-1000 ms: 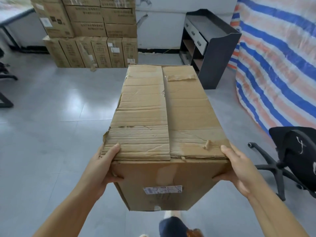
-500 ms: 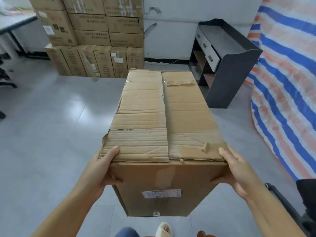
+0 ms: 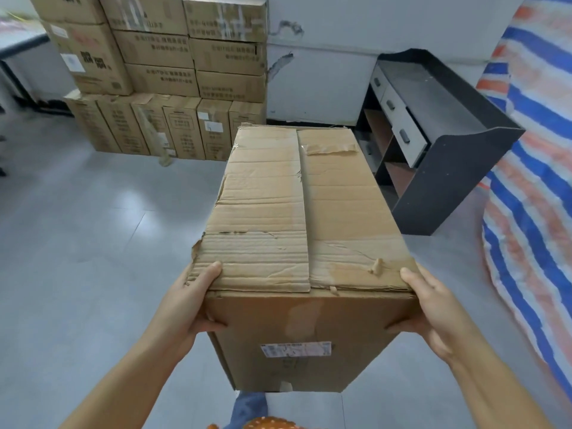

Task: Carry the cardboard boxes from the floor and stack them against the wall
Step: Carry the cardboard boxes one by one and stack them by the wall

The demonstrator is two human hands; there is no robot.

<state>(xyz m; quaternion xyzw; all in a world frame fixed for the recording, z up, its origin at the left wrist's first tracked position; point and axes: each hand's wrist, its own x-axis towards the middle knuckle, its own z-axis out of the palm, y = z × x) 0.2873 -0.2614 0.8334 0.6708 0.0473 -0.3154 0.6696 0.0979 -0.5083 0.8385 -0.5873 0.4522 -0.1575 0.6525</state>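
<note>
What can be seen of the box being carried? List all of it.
The carried box is long, plain brown corrugated cardboard, held off the floor with its length pointing away from the person, toward the stacked boxes. Its top flaps are shut, creased and torn, with tape remnants near the far end. A white printed label sits on the near face. The left hand and right hand grip the near corners, thumbs on top.

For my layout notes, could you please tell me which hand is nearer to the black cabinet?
Right. The right hand grips the carried cardboard box on the black cabinet's side; the left hand grips the box's opposite corner, farther away.
</note>
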